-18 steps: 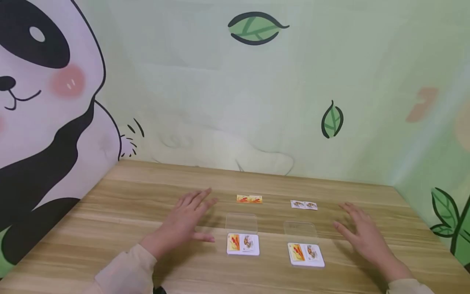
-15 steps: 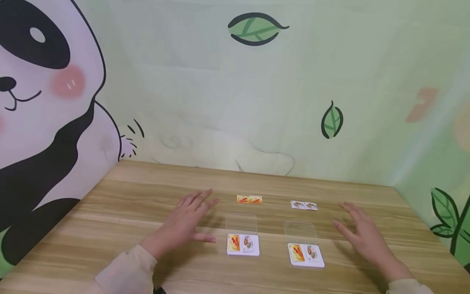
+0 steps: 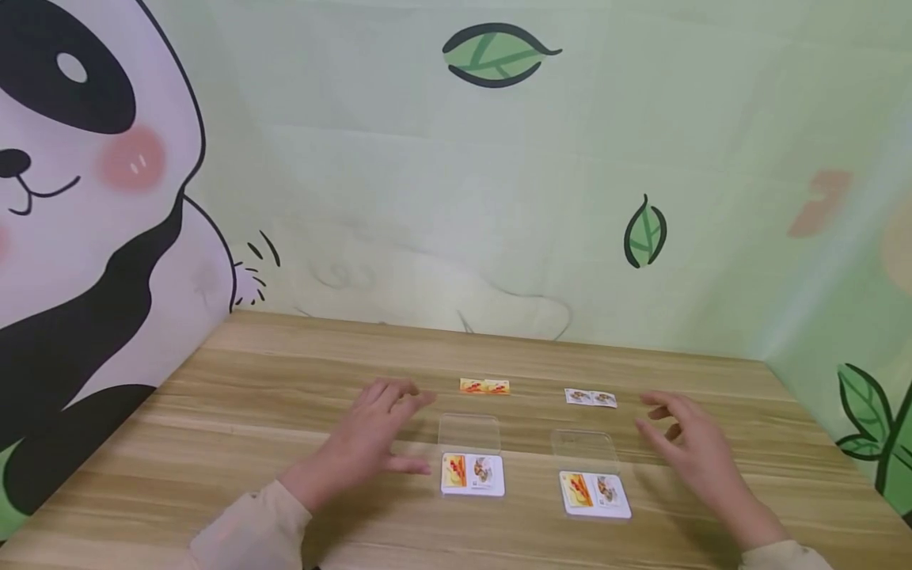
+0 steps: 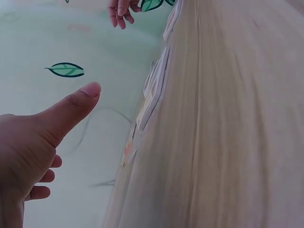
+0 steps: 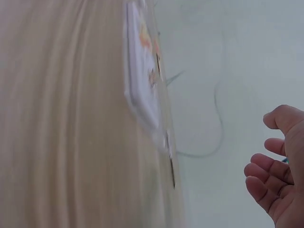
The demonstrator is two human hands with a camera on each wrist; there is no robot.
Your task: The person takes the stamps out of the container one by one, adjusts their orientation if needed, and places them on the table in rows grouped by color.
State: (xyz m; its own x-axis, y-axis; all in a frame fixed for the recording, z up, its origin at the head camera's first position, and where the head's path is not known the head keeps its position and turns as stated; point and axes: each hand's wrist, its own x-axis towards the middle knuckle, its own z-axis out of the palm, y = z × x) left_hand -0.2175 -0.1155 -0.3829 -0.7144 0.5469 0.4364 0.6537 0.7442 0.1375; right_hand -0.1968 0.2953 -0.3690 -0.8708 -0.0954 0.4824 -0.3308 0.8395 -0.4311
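Note:
My left hand [image 3: 363, 435] hovers over the table, left of a flat white square case [image 3: 492, 484] that bears an orange picture and an animal-like picture. A clear plastic flap [image 3: 469, 431] lies just behind that case. My right hand [image 3: 694, 447] is held right of a second white case [image 3: 613, 507] with similar pictures and its own clear flap [image 3: 584, 450]. Both hands hold nothing; their fingers are loosely bent, as the left thumb [image 4: 71, 109] and right fingers [image 5: 270, 173] show. Farther back lie two orange picture cards [image 3: 484, 386] and two white picture cards [image 3: 590, 397].
The wooden table [image 3: 235, 427] meets a pale green wall [image 3: 342, 158] printed with leaves at its far edge. A large panda drawing [image 3: 164, 261] covers the left side, and printed plants stand at the right.
Both hands have moved slightly inward toward the cases, and their fingers have bent more. The cases, flaps and cards lie where they were.

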